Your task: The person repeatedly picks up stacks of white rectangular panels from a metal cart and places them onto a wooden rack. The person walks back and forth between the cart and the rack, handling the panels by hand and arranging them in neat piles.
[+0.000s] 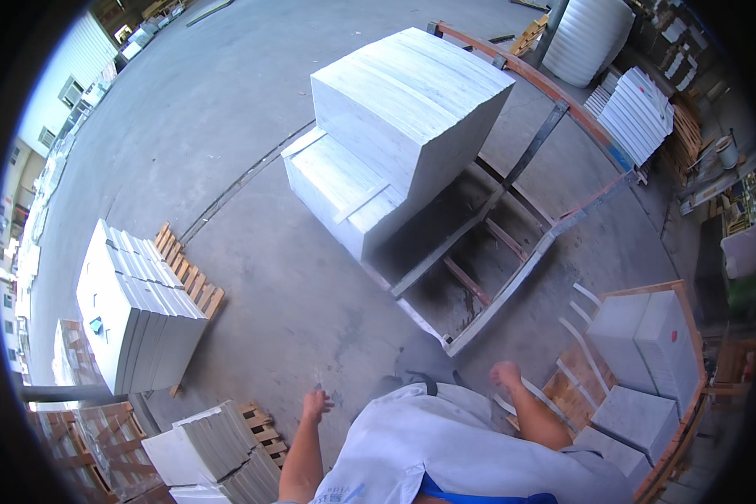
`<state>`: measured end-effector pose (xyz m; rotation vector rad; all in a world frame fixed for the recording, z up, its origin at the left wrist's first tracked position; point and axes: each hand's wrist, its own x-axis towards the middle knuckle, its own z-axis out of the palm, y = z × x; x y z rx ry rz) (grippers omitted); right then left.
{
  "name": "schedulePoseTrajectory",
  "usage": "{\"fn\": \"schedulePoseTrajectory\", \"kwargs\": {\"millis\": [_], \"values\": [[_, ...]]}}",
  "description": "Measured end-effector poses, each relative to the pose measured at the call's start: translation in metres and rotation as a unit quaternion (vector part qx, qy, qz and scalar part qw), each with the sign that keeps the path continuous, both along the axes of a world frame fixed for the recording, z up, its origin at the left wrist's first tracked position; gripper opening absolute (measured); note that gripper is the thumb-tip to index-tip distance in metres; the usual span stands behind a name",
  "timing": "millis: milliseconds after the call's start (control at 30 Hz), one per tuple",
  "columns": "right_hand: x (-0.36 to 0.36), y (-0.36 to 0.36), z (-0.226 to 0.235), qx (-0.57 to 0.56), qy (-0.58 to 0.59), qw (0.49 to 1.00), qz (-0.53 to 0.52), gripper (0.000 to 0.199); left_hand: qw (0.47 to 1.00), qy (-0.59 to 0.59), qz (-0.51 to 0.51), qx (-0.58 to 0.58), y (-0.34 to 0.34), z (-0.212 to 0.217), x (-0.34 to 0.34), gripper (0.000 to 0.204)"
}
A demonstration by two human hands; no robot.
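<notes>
My left hand point(316, 405) hangs beside my body with its fingers apart and nothing in it. On the other side, my right hand point(505, 375) is held out in the air with its fingers curled in, and no object shows in it. Ahead of me stands a big stepped stack of white stone slabs point(412, 92), its lower part point(344, 181) on the near left side. It rests on a metal frame point(496, 315) whose near corner points toward me. Neither hand touches the stack or the frame.
White slabs point(147, 307) stand on a wooden pallet point(195, 273) at the left, with another slab stack point(214, 445) nearer. A wooden crate point(689, 319) holds grey-white blocks point(638, 416) at the right. Wrapped white rolls point(588, 42) stand far right. A groove point(239, 185) crosses the concrete floor.
</notes>
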<state>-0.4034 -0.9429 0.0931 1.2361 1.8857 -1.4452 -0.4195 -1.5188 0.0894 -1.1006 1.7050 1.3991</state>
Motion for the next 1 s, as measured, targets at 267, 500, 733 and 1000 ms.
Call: {"fn": "schedulePoseTrajectory", "kwargs": {"millis": [267, 500, 733, 1000], "values": [[-0.187, -0.039, -0.006, 0.030, 0.076, 0.995, 0.063, 0.014, 0.994, -0.018, -0.105, 0.003, -0.039, -0.027, 0.042, 0.036], [-0.357, -0.092, 0.041, -0.069, 0.181, 0.980, -0.034, 0.026, 0.998, -0.052, -0.022, -0.023, -0.049, 0.022, -0.136, 0.037], [-0.515, -0.117, 0.079, -0.016, 0.243, 0.966, -0.085, 0.036, 0.983, 0.174, 0.059, 0.013, -0.047, 0.085, -0.337, 0.038], [-0.636, -0.136, 0.081, 0.178, 0.213, 0.960, -0.046, 0.059, 0.997, 0.052, -0.013, 0.061, -0.055, 0.075, -0.456, 0.041]]}}
